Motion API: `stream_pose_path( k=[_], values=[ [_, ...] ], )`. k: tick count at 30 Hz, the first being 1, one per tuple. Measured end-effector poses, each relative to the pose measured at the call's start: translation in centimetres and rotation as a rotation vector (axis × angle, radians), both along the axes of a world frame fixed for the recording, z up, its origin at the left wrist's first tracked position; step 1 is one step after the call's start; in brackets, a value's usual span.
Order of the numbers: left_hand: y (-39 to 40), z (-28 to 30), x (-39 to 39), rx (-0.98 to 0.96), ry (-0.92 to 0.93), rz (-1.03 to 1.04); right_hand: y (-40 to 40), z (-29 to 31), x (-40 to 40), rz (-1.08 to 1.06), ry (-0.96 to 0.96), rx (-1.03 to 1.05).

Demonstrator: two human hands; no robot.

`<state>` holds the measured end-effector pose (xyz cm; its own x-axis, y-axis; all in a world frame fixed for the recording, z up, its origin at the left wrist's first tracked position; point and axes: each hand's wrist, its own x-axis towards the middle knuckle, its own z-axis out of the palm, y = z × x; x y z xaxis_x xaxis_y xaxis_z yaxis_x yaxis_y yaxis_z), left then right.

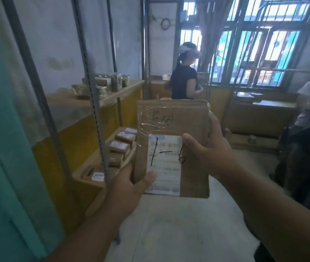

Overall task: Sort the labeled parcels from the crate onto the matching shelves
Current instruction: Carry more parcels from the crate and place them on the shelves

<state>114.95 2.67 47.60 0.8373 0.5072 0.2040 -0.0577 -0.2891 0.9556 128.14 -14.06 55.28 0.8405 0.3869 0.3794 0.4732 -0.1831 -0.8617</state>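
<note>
Two bare hands hold one brown cardboard parcel (pixel 173 148) upright at chest height over the floor: left hand (pixel 129 188) clamped on its lower left corner, right hand (pixel 209 146) gripping its right edge, thumb on the white label (pixel 164 163) marked "1-6". Metal shelving (pixel 97 97) at left: upper shelf with several taped packages (pixel 101 85), lower shelf with about four small labelled boxes (pixel 122 146). Two other persons stand beyond.
</note>
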Motion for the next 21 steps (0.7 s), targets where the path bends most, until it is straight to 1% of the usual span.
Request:
stream_pose_path(
  k=[3,11,17,21],
  values=[
    [0.2,-1.1,7.4,-0.014,0.017,0.044,0.4,-0.7,7.8,0.039,0.023,-0.006],
    [4.1,0.7,22.3,-0.061,0.033,0.144,6.1,0.4,24.8,0.148,0.045,0.0],
    [10.8,-0.1,33.4,-0.002,0.037,0.208,14.1,-1.1,36.8,0.233,0.055,0.03],
    [15.4,0.8,42.4,0.003,0.02,0.198,18.6,0.3,45.1,0.218,0.028,0.04]
  ],
)
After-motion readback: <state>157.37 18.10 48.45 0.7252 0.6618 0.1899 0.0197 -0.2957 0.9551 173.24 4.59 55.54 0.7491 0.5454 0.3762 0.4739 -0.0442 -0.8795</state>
